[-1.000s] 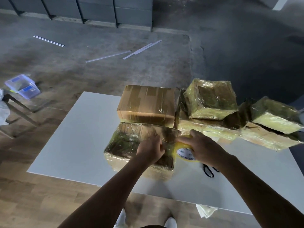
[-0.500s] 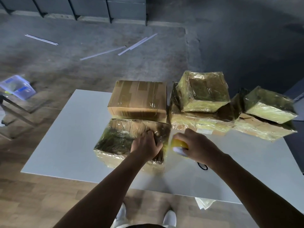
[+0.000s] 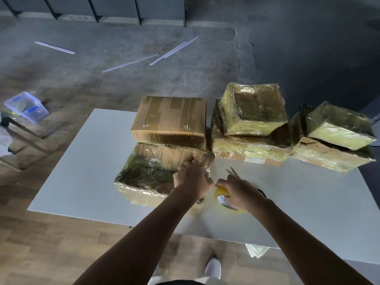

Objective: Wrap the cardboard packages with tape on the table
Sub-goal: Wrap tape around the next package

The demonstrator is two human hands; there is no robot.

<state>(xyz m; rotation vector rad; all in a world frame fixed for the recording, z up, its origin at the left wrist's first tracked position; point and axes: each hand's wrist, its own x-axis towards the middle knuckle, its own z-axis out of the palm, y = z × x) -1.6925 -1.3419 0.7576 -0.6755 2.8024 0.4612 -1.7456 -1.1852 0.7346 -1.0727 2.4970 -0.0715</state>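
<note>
A cardboard package (image 3: 148, 173) wrapped in shiny yellowish tape lies at the near middle of the white table (image 3: 82, 171). My left hand (image 3: 191, 177) grips its right end, fingers bent over the top edge. Just to the right, my right hand (image 3: 240, 192) holds a yellow tape roll (image 3: 223, 199) low over the table beside the package. Scissors (image 3: 232, 171) lie on the table behind that hand, blades pointing away and mostly hidden by it.
A plain brown taped box (image 3: 170, 120) sits directly behind the package. Two stacks of wrapped boxes (image 3: 253, 112) (image 3: 339, 128) fill the back right. A clear plastic container (image 3: 26, 106) and thin strips (image 3: 174, 50) lie on the floor beyond.
My right hand has brought the tape roll down and toward me along the package's right side. The left hand stays on the package's right end. The scissor blades now show.
</note>
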